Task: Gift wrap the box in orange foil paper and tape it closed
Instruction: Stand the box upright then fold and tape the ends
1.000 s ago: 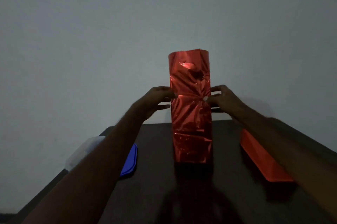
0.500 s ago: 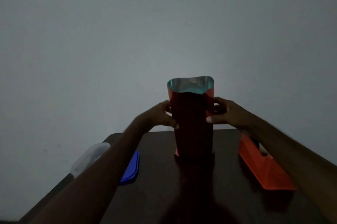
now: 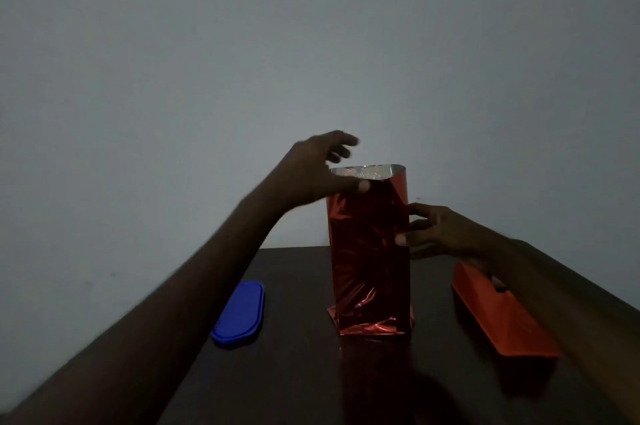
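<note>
Box [image 3: 369, 251] now upright on table [image 3: 294, 372] | left hand [image 3: 318, 175] lifted, fingers spread | right hand [image 3: 433, 234] pinches foil side

We count one foil-wrapped box [image 3: 370, 251], standing upright on the table [image 3: 298, 372]. We count one table. We count two hands: one left hand [image 3: 320, 178] and one right hand [image 3: 431, 234]. We count one blue lid [image 3: 239, 313], lying flat. We count one orange tape dispenser [image 3: 502, 322]. Total on the table surface: three items, one of each kind.
</note>
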Available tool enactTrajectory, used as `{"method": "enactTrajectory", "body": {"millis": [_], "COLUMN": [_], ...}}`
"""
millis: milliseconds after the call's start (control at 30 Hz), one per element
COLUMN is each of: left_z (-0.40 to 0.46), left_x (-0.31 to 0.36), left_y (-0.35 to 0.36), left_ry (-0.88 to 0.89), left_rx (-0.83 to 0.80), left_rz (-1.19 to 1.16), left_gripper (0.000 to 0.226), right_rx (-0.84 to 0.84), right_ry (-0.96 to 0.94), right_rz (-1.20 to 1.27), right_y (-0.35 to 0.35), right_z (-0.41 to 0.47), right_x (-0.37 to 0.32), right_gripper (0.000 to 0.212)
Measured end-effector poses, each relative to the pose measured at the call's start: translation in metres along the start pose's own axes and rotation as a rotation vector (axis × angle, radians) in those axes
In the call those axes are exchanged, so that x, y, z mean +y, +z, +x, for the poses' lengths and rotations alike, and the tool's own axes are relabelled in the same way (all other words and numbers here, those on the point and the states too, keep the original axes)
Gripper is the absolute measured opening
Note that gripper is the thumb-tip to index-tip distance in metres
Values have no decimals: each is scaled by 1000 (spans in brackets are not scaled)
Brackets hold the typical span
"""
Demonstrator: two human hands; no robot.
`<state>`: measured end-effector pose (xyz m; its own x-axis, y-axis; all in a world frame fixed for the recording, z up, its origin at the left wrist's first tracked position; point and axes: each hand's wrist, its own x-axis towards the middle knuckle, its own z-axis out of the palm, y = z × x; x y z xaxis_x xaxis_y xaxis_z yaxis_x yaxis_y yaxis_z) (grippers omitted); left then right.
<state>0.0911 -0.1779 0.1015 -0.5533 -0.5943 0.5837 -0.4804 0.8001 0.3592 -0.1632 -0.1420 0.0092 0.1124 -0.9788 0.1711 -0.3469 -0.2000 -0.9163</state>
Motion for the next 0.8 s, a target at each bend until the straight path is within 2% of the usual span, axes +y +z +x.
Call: {"method": "enactTrajectory", "body": {"millis": [133,200,300,400,567,800], "left_z": [26,38,50,58,65,68], "left_x": [39,40,43,46,54,54], "left_y": [7,20,30,32,35,38], "left_ry": [6,-6,-13,1,-62,-89], "left_rx": [-308,-379,-401,-389,-406,-429], "left_rz": [302,354,345,247,239,242], "left_gripper": [62,54,41,19,15,19], "right_rx": [12,12,13,21,10,16], "right_ry": [14,18,9,-9,-37,-61], "right_rz": [-19,-29,-56,-65,-79,-85], "right_y": [1,1,0,0,1,1], "right_z": [-1,-1,-1,-2,-3,-4], "right_x": [-2,-2,-1,0,0,-2], "right_gripper": [52,53,56,50,54,81]}}
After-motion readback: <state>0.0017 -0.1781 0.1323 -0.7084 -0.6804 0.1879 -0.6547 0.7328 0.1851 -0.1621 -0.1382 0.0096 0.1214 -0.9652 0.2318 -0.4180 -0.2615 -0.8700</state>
